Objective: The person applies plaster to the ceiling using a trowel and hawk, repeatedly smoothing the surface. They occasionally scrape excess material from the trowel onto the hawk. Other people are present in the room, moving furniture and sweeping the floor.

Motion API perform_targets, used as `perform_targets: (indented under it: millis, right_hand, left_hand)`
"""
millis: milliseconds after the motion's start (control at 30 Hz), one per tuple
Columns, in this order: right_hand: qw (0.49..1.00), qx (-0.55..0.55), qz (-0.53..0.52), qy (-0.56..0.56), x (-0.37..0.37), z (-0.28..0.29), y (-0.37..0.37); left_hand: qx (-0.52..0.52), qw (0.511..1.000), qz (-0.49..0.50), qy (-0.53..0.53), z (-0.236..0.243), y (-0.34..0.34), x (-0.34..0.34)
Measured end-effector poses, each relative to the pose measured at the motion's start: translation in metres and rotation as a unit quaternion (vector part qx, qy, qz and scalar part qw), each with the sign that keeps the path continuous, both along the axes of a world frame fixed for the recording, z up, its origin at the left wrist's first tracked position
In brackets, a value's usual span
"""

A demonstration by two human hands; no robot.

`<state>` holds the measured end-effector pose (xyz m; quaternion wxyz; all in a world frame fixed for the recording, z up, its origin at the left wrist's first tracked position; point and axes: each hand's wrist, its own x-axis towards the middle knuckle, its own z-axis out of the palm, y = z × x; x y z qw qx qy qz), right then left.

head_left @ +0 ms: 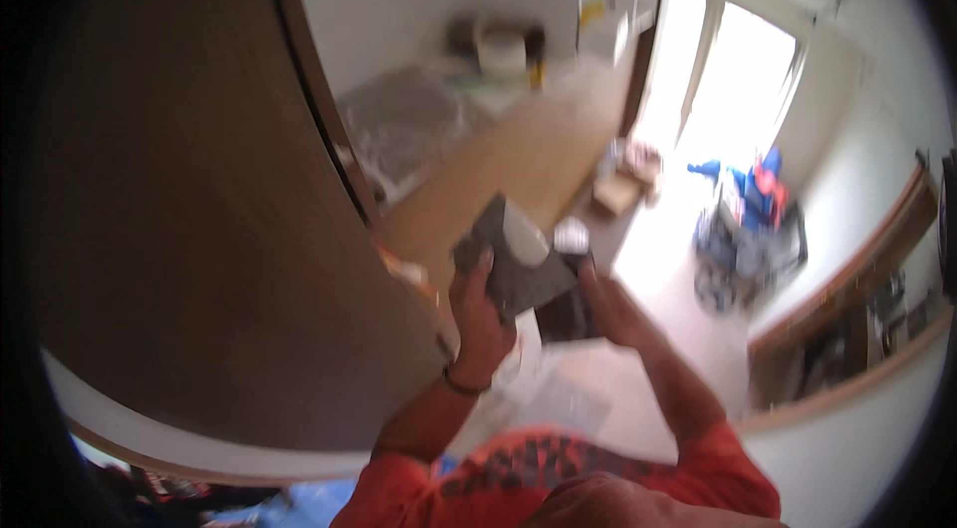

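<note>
My left hand [477, 314] grips a flat grey board [538, 281] by its left side, with the thumb lying over the top face. A smooth whitish patch [524, 237], like paste, covers part of that face. At the board's right edge is my right hand [616, 307], its fingers closed round something dark that blur and the hand itself hide. A dark shape [566, 317] shows just under the board, too smeared to name.
A large brown panel [209, 209] fills the left side. Beyond my hands, a tan surface [488, 169] runs back beside crumpled clear plastic sheeting [414, 124] and a white bucket [500, 49]. Cardboard boxes [620, 191] and a stroller [750, 239] stand toward the bright windows.
</note>
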<state>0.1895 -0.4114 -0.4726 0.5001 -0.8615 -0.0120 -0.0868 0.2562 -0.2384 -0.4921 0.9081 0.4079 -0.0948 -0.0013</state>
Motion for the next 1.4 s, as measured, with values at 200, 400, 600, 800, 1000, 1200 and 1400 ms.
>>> perform_targets:
  millis: [200, 400, 600, 800, 1000, 1200, 1400]
  right_hand:
    - [0.967, 0.247, -0.031, -0.053, -0.018, 0.007, -0.042]
    - [0.976, 0.184, -0.068, -0.091, -0.025, 0.034, -0.075]
    - [0.96, 0.243, -0.038, -0.136, -0.048, 0.039, -0.071]
    - [0.95, 0.287, -0.029, -0.122, -0.07, 0.038, -0.072]
    - [0.947, 0.261, -0.029, -0.183, -0.086, 0.034, -0.075]
    - [0.947, 0.241, -0.048, -0.207, -0.076, 0.022, -0.079]
    - [0.955, 0.207, -0.074, -0.197, -0.091, 0.032, -0.067]
  left_hand:
    - [-0.334, 0.905, -0.111, -0.238, 0.143, -0.026, 0.008]
    - [-0.362, 0.831, -0.182, -0.381, 0.322, -0.038, 0.002]
    - [-0.344, 0.882, -0.129, -0.294, 0.396, -0.052, -0.029]
    - [-0.338, 0.871, -0.144, -0.325, 0.423, -0.051, -0.033]
    - [-0.294, 0.915, -0.175, -0.213, 0.439, -0.042, -0.042]
    - [-0.271, 0.916, -0.134, -0.263, 0.461, -0.024, -0.063]
    - [-0.253, 0.922, -0.078, -0.284, 0.482, 0.022, -0.104]
